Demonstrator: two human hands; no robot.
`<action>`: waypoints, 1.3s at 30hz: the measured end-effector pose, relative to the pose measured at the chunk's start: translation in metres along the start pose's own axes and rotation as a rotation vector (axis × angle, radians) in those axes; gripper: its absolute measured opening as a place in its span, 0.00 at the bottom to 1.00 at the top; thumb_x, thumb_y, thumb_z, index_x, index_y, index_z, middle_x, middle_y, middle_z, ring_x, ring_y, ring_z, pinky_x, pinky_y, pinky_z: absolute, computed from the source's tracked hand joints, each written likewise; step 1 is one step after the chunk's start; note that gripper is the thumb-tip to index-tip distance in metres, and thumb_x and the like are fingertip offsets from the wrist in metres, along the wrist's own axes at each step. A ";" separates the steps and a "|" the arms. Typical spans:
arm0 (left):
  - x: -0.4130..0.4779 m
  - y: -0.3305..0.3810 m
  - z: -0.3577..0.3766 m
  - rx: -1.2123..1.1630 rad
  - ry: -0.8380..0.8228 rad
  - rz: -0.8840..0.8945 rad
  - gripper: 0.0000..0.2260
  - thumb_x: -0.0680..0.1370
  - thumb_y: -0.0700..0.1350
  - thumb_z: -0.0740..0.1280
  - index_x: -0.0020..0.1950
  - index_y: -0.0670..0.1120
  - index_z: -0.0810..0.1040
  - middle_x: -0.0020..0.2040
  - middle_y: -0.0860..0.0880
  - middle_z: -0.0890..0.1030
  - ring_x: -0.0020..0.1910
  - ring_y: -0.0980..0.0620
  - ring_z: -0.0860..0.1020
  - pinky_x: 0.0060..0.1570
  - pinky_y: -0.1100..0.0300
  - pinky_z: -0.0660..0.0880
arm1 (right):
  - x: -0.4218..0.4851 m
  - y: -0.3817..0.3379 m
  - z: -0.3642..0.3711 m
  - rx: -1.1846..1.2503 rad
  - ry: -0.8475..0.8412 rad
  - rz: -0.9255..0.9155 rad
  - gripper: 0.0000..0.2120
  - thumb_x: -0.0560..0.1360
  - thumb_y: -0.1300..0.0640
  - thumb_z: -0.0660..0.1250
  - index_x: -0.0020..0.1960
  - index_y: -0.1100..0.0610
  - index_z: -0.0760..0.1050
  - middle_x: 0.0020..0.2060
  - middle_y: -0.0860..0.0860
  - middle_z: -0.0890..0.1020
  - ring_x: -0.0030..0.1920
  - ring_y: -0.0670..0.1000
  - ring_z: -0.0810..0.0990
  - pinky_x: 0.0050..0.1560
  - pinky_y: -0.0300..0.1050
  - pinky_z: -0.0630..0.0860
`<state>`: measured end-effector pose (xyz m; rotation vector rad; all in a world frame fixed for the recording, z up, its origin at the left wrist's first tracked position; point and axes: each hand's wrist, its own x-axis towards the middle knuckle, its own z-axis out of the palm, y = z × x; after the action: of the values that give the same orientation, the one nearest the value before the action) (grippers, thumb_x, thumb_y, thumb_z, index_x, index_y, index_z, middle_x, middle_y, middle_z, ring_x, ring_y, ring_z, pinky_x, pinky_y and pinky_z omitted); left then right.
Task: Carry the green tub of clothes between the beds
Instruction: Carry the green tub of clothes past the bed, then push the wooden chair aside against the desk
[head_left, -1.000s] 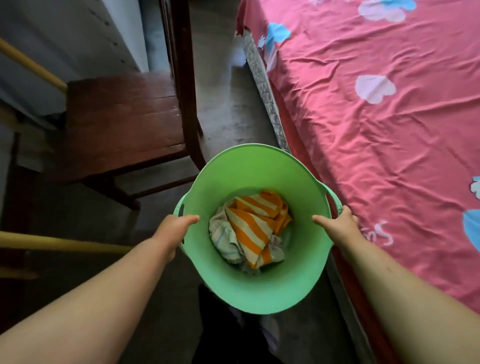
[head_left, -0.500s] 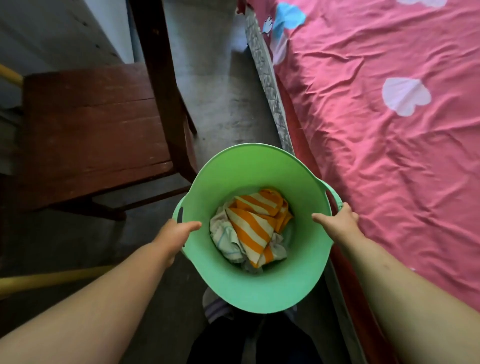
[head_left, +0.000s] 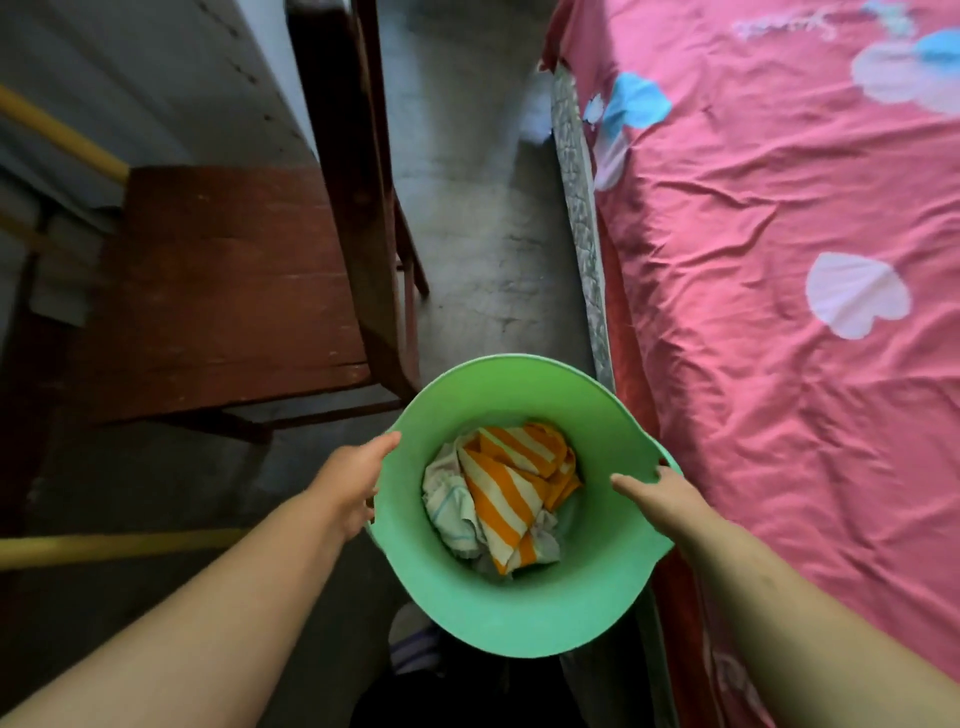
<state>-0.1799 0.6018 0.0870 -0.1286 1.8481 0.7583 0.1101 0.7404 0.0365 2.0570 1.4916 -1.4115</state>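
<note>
The green tub (head_left: 511, 618) hangs in front of me above the grey floor, held by its two side handles. My left hand (head_left: 350, 480) grips the left handle and my right hand (head_left: 662, 496) grips the right one. Inside lie crumpled clothes (head_left: 506, 499), an orange-and-white striped piece on top of pale ones. The tub's right side sits close to the edge of the pink bed (head_left: 779, 312).
A dark wooden chair (head_left: 223, 291) stands at the left, its backrest post (head_left: 358, 182) reaching close to the tub. A strip of concrete floor (head_left: 478, 208) runs ahead between chair and bed. Yellow poles (head_left: 104, 545) cross at the far left. My slippered foot (head_left: 413, 647) shows below the tub.
The view has shifted forward and the chair has come nearer. The tub stays in both hands and now sits a little further right, close against the bed edge.
</note>
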 end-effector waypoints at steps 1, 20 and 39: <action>-0.014 0.015 0.002 -0.006 0.041 0.062 0.10 0.77 0.51 0.67 0.50 0.44 0.80 0.36 0.49 0.86 0.39 0.51 0.85 0.30 0.61 0.77 | -0.008 -0.016 -0.005 0.005 -0.022 -0.035 0.31 0.72 0.45 0.72 0.67 0.64 0.73 0.44 0.53 0.81 0.45 0.55 0.80 0.49 0.49 0.78; -0.184 0.293 -0.028 0.282 -0.054 0.433 0.29 0.71 0.48 0.72 0.70 0.40 0.71 0.62 0.42 0.78 0.57 0.45 0.76 0.54 0.54 0.73 | -0.198 -0.443 -0.109 0.330 -0.352 -0.421 0.46 0.70 0.35 0.70 0.74 0.65 0.62 0.65 0.69 0.73 0.59 0.65 0.79 0.50 0.55 0.82; -0.181 0.239 -0.158 0.543 -0.078 0.360 0.19 0.73 0.48 0.65 0.62 0.42 0.74 0.56 0.40 0.82 0.54 0.41 0.81 0.53 0.55 0.77 | -0.215 -0.518 -0.008 0.138 -0.647 -0.079 0.24 0.73 0.56 0.67 0.64 0.69 0.70 0.47 0.66 0.83 0.35 0.65 0.87 0.35 0.62 0.83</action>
<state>-0.3349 0.6557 0.3840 0.5863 1.9592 0.4643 -0.3186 0.8508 0.3810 1.3903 1.2229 -2.0009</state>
